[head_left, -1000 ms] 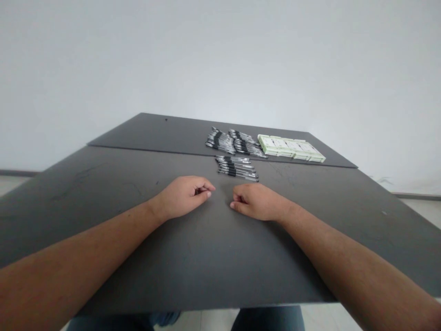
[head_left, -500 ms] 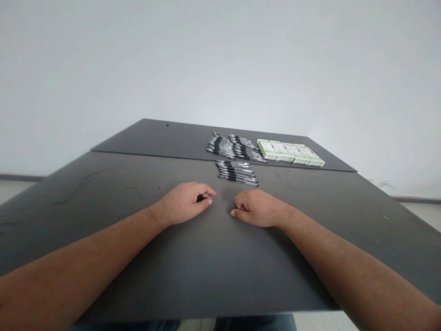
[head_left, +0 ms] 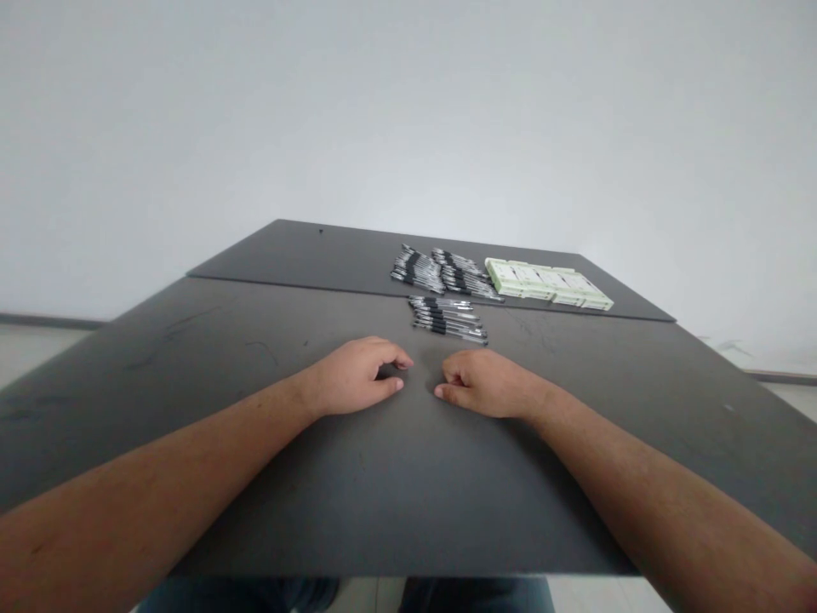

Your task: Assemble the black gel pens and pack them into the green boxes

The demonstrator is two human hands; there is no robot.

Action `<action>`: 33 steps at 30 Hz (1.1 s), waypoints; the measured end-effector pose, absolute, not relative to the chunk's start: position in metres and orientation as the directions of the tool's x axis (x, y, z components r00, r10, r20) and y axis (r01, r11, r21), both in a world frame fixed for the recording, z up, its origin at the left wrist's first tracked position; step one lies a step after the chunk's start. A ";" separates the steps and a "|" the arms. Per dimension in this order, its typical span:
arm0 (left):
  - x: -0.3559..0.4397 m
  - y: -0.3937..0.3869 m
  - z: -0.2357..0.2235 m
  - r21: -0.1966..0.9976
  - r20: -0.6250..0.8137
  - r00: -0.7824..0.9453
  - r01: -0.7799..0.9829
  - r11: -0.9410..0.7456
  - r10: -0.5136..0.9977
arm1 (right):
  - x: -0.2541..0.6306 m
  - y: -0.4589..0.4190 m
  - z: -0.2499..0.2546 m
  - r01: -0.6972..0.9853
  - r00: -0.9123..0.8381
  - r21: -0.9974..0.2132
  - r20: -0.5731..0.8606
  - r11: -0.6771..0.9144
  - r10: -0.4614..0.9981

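Observation:
My left hand [head_left: 361,375] rests on the grey table [head_left: 396,494], thumb and fingers apart, with nothing between them. Opposite it, my right hand [head_left: 485,381] lies with its fingers curled in and the thumb below them; no object shows in it. Just beyond both hands is a small row of clear pens with black grips [head_left: 448,320], touched by neither hand. Farther back lie two more groups of similar pens, one on the left [head_left: 418,270] and one on the right [head_left: 465,274].
Pale green and white boxes [head_left: 547,283] lie side by side right of the far pens. A dark raised panel [head_left: 306,255] covers the table's far part. A tiny black piece [head_left: 321,231] sits near its far left corner. Behind stands a white wall [head_left: 408,111].
The whole scene has shifted slightly right in view. My left thumb and fingers have spread a little wider; my right hand keeps its curled pose. The pens and boxes lie as before.

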State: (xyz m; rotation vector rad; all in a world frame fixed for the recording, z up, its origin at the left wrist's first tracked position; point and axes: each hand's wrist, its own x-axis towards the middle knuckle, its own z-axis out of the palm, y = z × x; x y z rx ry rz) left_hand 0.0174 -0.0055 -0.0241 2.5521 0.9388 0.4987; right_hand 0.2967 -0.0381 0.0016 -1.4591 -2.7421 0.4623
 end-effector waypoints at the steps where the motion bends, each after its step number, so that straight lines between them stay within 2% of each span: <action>1: 0.017 -0.005 -0.025 0.452 0.194 0.722 0.535 -0.714 0.664 | 0.297 -0.038 0.002 0.814 -0.563 -0.263 -0.138 0.518 0.815; 12: 0.017 -0.004 -0.027 0.464 0.173 0.746 0.514 -0.721 0.643 | 0.297 -0.037 0.000 0.807 -0.555 -0.322 -0.123 0.496 0.823; 33: 0.016 -0.003 -0.030 0.434 0.203 0.776 0.476 -0.765 0.597 | 0.295 -0.037 0.001 0.799 -0.593 -0.219 -0.128 0.561 0.795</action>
